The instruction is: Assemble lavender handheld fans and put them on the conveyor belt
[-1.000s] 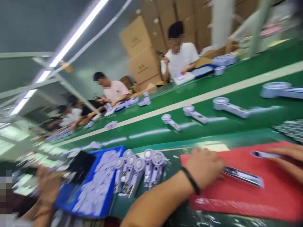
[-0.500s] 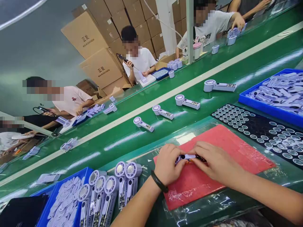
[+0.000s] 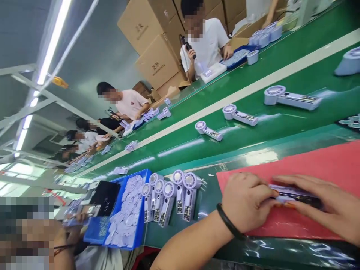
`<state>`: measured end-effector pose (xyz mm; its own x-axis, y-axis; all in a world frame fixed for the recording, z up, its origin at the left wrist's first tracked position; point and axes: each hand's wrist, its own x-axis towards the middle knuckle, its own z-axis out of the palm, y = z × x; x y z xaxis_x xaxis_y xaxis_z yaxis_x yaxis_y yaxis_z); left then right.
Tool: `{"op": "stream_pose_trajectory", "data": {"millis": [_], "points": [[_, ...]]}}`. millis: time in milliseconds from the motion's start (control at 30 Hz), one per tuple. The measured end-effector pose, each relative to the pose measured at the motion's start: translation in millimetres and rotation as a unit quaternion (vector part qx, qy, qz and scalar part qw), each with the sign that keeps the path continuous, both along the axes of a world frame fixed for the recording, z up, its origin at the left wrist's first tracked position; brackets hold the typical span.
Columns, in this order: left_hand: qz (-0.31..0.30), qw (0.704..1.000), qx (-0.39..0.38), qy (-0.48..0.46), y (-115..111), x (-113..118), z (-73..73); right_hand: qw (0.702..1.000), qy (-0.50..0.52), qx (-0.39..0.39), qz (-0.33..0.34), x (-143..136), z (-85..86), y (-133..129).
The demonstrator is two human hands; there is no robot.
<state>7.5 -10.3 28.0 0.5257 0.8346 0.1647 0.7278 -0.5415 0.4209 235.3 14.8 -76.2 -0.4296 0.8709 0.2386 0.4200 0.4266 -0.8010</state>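
Red mat [image 3: 309, 165] at near right bears a slim handheld-fan body [image 3: 292, 193], lying flat between both hands. Left hand [image 3: 247, 202]: fingers curled onto its left end. Right hand [image 3: 326, 204]: fingers extended over its right part, pressing it down. Left of the mat, a row of finished handheld fans [image 3: 171, 197] beside a blue tray [image 3: 140, 228]. Far side: green conveyor belt [image 3: 253, 127] carrying single fans.

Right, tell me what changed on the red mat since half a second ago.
The view swung left. Both hands remain clamped on the slim handle part on the red mat: left hand at its left end, right hand over its right. The row of handheld fans by the blue tray lies as before.
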Motion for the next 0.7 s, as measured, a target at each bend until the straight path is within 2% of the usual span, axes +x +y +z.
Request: {"op": "stream_pose_trajectory", "data": {"millis": [100,167,267,467,600,700], "points": [[0.04,0.999,-0.021,-0.01,-10,4,5.1,0.997,-0.062,-0.002,0.046,-2,29.7,-10],[0.058,0.998,-0.026,-0.011,-12,5,5.7,0.996,-0.068,0.004,0.062,-8,49.1,-13],[0.056,0.998,-0.012,0.008,-12,8,6.3,0.996,-0.073,0.012,0.055,-15,65.2,-12],[0.025,0.995,0.011,0.098,-15,8,10.9,0.988,-0.086,0.063,0.11,-11,65.5,-14],[0.014,0.989,0.056,0.133,-14,10,10.8,0.983,-0.115,0.102,0.105,-15,62.3,-12],[0.005,0.989,0.044,0.143,-12,14,13.3,0.987,-0.1,0.077,0.098,-16,67.9,-12]]}}
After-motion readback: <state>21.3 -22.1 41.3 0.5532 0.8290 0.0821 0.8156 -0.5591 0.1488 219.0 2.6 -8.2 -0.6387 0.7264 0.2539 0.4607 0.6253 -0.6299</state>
